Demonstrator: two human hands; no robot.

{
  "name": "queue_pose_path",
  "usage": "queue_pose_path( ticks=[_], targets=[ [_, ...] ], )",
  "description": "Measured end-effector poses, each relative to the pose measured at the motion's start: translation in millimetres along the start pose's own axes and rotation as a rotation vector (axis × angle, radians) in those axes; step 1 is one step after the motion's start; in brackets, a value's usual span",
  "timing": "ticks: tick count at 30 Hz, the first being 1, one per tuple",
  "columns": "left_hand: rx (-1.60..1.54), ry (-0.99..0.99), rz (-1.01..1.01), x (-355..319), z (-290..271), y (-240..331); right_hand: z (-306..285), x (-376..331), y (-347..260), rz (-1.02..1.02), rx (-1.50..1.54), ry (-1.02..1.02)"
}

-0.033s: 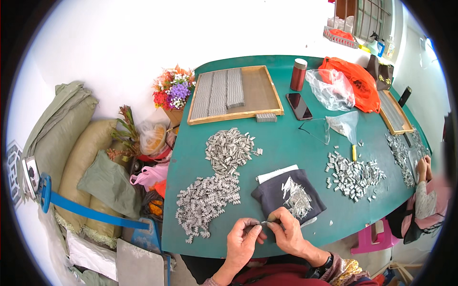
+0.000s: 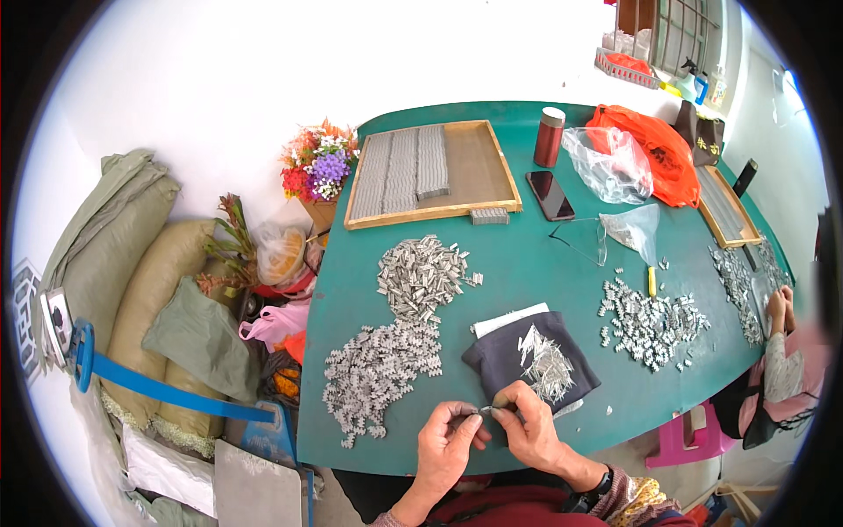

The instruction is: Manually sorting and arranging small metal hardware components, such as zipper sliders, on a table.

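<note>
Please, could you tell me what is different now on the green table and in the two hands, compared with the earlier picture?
Nothing visibly changed. The left hand and right hand stay close together, with a small piece between their fingertips. The wooden tray, the dark cloth and the phone also stayed in place.

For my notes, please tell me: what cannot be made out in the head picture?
Piece between left hand and right hand: head view; too small, partly covered by them.
Inside of red bag: head view; hidden by its plastic.
Co-worker: head view; partly blurred, cut off by right rim.
</note>
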State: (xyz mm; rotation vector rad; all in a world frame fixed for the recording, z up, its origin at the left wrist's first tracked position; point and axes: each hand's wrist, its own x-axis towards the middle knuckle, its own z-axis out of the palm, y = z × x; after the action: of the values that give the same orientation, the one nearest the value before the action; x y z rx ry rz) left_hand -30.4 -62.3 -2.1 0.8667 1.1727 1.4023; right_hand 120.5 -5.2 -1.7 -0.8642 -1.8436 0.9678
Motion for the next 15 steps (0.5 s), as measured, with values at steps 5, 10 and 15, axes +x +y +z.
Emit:
queue_pose_path(
  ticks=[5, 10, 15],
  targets=[
    [0.012, 0.01, 0.01, -1.9, 3.1, 0.7, 2.9, -4.8, 1.7, -0.013, 0.029, 0.0],
    [0.046, 0.005, 0.023, -4.0, -2.3, -4.7, 5.8, -5.5, 0.6, 0.041, 0.062, -0.009],
    [0.046, -0.017, 0.018, -4.8, -4.6, -3.1, 6.0, -6.0, -4.9, 0.136, 0.073, -0.038]
  ],
)
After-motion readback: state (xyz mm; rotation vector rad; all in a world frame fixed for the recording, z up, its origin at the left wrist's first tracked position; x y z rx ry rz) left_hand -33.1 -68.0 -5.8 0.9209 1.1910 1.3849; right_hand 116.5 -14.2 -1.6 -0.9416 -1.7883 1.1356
